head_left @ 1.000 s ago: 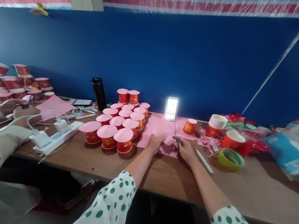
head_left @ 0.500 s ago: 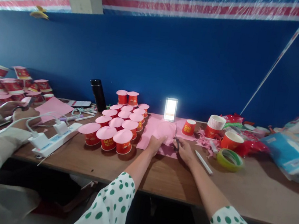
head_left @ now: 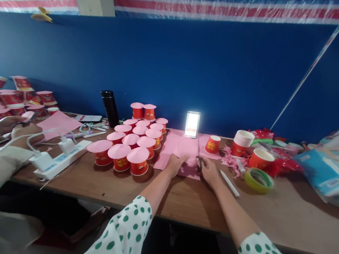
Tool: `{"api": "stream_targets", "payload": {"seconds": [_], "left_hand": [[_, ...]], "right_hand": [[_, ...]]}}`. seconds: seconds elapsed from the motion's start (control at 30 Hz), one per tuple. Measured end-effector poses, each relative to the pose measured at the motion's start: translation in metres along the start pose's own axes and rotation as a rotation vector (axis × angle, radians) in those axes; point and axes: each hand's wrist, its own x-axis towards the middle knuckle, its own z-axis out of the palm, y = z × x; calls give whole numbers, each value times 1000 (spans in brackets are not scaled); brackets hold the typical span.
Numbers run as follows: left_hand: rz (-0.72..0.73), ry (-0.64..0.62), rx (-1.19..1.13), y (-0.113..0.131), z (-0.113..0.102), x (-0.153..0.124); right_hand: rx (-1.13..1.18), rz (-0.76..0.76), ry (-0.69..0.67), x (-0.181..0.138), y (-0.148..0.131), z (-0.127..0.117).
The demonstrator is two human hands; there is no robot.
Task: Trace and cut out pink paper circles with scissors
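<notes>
My left hand (head_left: 175, 164) pinches the near edge of a pink paper sheet (head_left: 175, 146) that lies on the wooden table (head_left: 178, 195). My right hand (head_left: 209, 170) grips a pair of scissors (head_left: 199, 154) whose blades point away from me into the same paper. Just left of the paper stands a cluster of red paper cups with pink paper lids (head_left: 130, 146). A single red cup (head_left: 212, 144) stands beyond my right hand, and a white pen (head_left: 229, 183) lies to its right.
A stack of cups (head_left: 241, 142), an orange-red cup (head_left: 261, 159), pink scraps and a green tape roll (head_left: 258, 180) sit at right. A lit phone (head_left: 192, 124) and black flask (head_left: 110, 108) stand by the blue wall. At left, another person's hands (head_left: 19, 130), a power strip (head_left: 57, 160), more cups (head_left: 12, 96).
The scissors and my right hand have edged slightly along the paper; my left hand has shifted its grip a little. The whole view has drifted slightly.
</notes>
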Motion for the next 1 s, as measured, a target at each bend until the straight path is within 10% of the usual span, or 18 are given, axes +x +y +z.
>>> {"api": "stream_targets", "payload": {"seconds": [0.43,0.63,1.0], "left_hand": [[-85,-56,-138,3,-2,0],[-80,-76,-178,12,-3,-5],[-129,-9,-266,17,-6,-1]], "right_hand": [[43,-16,211,3,3,-1],[-380,-251,285,-3,-1,-4],[-574,-218,227,-1,6,-5]]}}
